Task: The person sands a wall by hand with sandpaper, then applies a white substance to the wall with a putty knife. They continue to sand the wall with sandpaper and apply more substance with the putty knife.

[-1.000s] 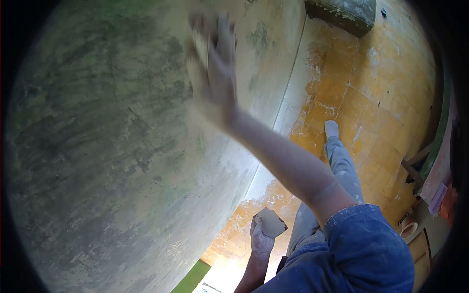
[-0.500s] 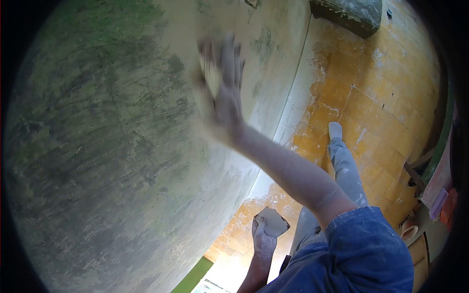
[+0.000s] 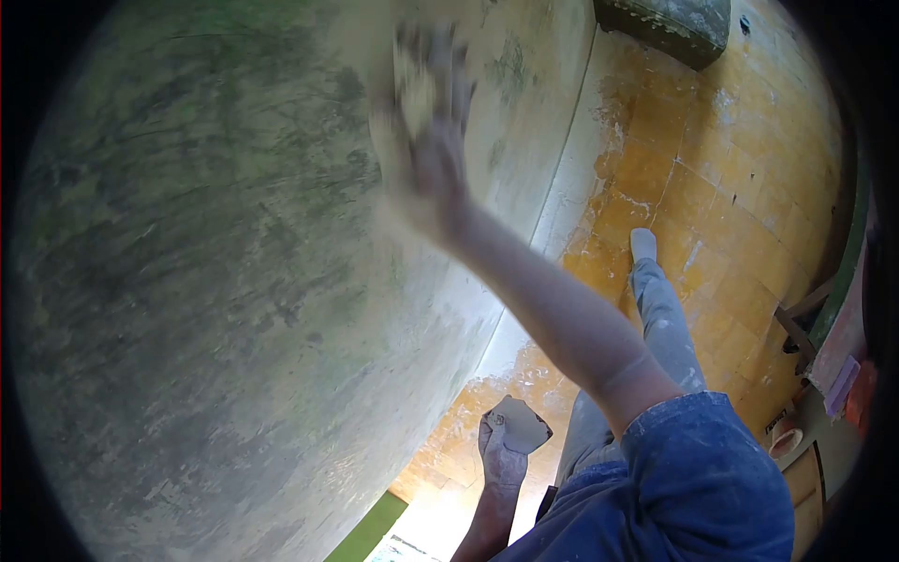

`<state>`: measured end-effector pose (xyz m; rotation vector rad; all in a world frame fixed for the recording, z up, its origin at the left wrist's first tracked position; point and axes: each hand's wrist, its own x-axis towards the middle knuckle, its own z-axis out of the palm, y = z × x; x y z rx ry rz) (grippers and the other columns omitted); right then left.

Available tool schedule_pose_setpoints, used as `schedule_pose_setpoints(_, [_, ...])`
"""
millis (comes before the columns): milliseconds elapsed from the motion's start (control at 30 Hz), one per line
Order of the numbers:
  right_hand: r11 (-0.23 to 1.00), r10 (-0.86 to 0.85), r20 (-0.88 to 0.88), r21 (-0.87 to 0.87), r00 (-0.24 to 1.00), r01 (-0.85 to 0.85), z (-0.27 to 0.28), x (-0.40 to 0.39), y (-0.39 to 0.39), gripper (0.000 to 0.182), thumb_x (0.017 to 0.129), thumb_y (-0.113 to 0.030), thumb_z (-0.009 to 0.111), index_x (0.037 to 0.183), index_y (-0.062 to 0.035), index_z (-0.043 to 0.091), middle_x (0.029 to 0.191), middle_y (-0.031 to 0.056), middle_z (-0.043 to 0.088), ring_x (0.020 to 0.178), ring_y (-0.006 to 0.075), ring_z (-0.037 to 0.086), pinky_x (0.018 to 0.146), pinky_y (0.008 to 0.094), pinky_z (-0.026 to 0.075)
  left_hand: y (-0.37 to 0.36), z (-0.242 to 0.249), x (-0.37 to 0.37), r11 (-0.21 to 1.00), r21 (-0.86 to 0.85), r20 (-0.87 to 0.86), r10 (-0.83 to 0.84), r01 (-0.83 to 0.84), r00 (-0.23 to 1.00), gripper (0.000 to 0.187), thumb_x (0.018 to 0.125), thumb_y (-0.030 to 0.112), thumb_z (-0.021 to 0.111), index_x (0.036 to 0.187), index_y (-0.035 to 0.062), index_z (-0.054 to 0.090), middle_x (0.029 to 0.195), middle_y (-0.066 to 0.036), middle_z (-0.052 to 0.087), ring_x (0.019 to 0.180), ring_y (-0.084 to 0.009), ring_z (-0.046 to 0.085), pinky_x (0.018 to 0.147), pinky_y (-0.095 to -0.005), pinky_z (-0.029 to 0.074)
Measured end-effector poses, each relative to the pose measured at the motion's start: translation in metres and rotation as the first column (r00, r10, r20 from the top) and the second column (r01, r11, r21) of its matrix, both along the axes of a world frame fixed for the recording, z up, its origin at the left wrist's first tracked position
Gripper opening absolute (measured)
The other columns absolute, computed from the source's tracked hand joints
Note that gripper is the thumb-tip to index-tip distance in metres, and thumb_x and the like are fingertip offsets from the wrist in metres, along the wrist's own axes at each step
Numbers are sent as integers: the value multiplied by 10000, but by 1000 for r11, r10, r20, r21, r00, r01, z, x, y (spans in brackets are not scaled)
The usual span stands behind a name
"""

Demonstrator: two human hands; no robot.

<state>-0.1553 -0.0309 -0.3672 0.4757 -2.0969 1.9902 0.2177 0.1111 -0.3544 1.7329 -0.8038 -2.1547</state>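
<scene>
My right hand (image 3: 429,140) is blurred and pressed flat on a large weathered wall (image 3: 215,281), grey with green and dark streaks. It holds a pale sanding pad (image 3: 412,84) against the surface. The arm reaches up from a blue, dust-speckled sleeve (image 3: 693,478). Lower down, my left hand (image 3: 501,465) is dusted white and grips a flat grey piece (image 3: 518,426) like a sheet of sandpaper, held away from the wall near my body.
Below lies a yellow tiled floor (image 3: 730,187) smeared with white dust. My trouser leg and pale shoe (image 3: 642,245) stand on it. A dark block (image 3: 665,23) sits by the wall's base. A tape roll (image 3: 785,437) and clutter lie at the right edge.
My right hand slid down the wall with the pad, then back up to near where it started. The left hand with its grey piece has stayed almost still.
</scene>
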Motion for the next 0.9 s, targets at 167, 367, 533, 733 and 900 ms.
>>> schedule_pose_setpoints(167, [940, 340, 84, 15, 937, -342, -38, 169, 24, 692, 889, -251, 535, 1457, -81, 181, 1467, 328, 22, 1353, 513, -31, 1059, 623, 45, 0, 1, 2, 996, -79, -9, -35, 35, 999, 203, 932, 130, 505, 1114, 42, 490, 1108, -133, 582, 960, -208, 581, 845, -355, 488])
schedule_pose_setpoints(367, [996, 55, 63, -69, 997, -50, -7, 75, 2, 575, 951, -319, 399, 1455, -114, 214, 1493, 272, 14, 1374, 465, -25, 1081, 580, 24, 4, 6, -5, 994, -113, 26, -12, 15, 1000, 179, 919, 103, 517, 1086, 47, 484, 1090, -136, 588, 920, -210, 595, 815, -353, 502])
schedule_pose_setpoints(533, [1000, 19, 64, -3, 998, -19, 10, -3, 1, 564, 958, -330, 356, 1456, -103, 218, 1505, 245, 23, 1379, 452, 20, 1100, 525, 24, 8, 6, -4, 993, -119, 30, 29, -26, 999, 174, 918, 95, 515, 1082, 47, 485, 1078, -137, 589, 917, -210, 596, 811, -354, 503])
schedule_pose_setpoints(733, [965, 249, -57, -63, 967, -253, -31, 147, 11, 631, 921, -196, 422, 1462, -56, 129, 1465, 338, -1, 1350, 524, -6, 1039, 645, 10, 8, 19, -21, 989, -143, 44, 30, -24, 999, 184, 910, 102, 532, 1074, 35, 482, 1075, -137, 588, 913, -202, 591, 802, -341, 497])
schedule_pose_setpoints(900, [985, 71, 13, -162, 997, -68, 40, 29, -2, 590, 937, -314, 410, 1457, -111, 218, 1497, 269, 18, 1358, 506, 20, 1033, 653, 23, 9, 25, -32, 987, -158, 76, 31, -18, 997, 211, 894, 100, 560, 1075, 21, 485, 1063, -127, 587, 923, -186, 580, 813, -318, 483])
